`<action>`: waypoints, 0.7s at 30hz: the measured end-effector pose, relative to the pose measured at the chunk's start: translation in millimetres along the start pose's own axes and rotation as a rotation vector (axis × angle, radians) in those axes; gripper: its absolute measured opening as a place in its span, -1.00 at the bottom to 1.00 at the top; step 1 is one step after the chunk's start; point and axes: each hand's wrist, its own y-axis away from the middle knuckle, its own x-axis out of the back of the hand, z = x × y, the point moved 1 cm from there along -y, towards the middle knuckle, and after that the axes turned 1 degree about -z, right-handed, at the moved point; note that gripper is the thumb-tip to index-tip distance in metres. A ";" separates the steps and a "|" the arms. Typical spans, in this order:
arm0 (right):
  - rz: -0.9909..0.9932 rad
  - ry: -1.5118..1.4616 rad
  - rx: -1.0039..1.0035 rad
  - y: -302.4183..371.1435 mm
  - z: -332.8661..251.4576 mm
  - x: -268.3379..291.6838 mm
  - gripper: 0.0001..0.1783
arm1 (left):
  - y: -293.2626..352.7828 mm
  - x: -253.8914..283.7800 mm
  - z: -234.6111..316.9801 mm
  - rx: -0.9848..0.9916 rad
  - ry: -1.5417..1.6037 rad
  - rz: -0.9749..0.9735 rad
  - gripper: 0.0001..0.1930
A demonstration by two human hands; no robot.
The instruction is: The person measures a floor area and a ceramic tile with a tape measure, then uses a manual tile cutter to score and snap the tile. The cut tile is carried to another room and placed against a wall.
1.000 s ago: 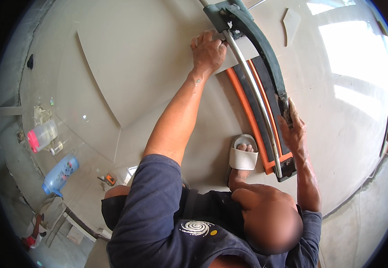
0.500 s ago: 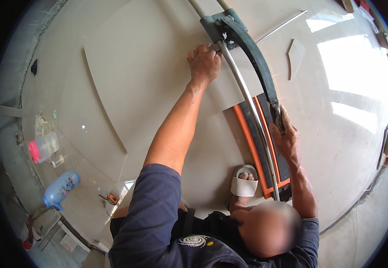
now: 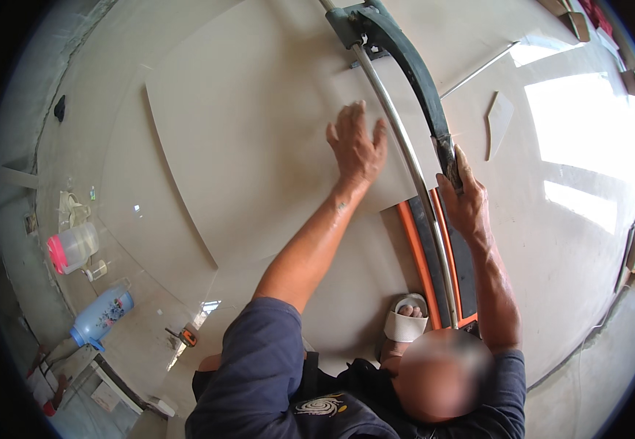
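Note:
A manual tile cutter lies on the floor, with a long steel rail [image 3: 398, 132] and an orange-and-black base [image 3: 412, 238]. Its dark green carriage [image 3: 344, 28] sits far along the rail, and a curved dark lever handle [image 3: 414, 69] runs back from it. My right hand [image 3: 469, 201] is closed around the near end of that handle. Left of the rail, my left hand [image 3: 359, 150] is open with fingers apart, over a large beige tile [image 3: 237, 124]. The tile extends under the rail and partly covers the cutter base.
A thin metal rod [image 3: 478, 69] and a tile offcut [image 3: 499, 124] lie to the right. At left are a clear jug with a pink lid [image 3: 72, 247], a blue flowered jug [image 3: 105, 314] and an orange tape measure [image 3: 186, 336]. My sandalled foot [image 3: 407, 318] is beside the base.
My left hand has come off the carriage area and drawn back toward me, opening. With my right hand still on the handle, the carriage has slid farther away along the rail.

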 end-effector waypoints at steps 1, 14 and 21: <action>-0.007 -0.004 -0.014 -5.9 -1.9 -2.5 -0.37 | 9.0 -3.8 9.3 0.006 0.024 -0.030 -0.42; -0.005 0.027 -0.002 -95.3 -36.7 -25.9 -0.37 | 23.3 -25.4 51.6 0.214 0.183 -0.230 -0.27; -0.024 0.106 -0.021 -140.9 -56.1 -33.2 -0.37 | 24.6 -27.9 51.1 0.176 0.118 -0.224 -0.26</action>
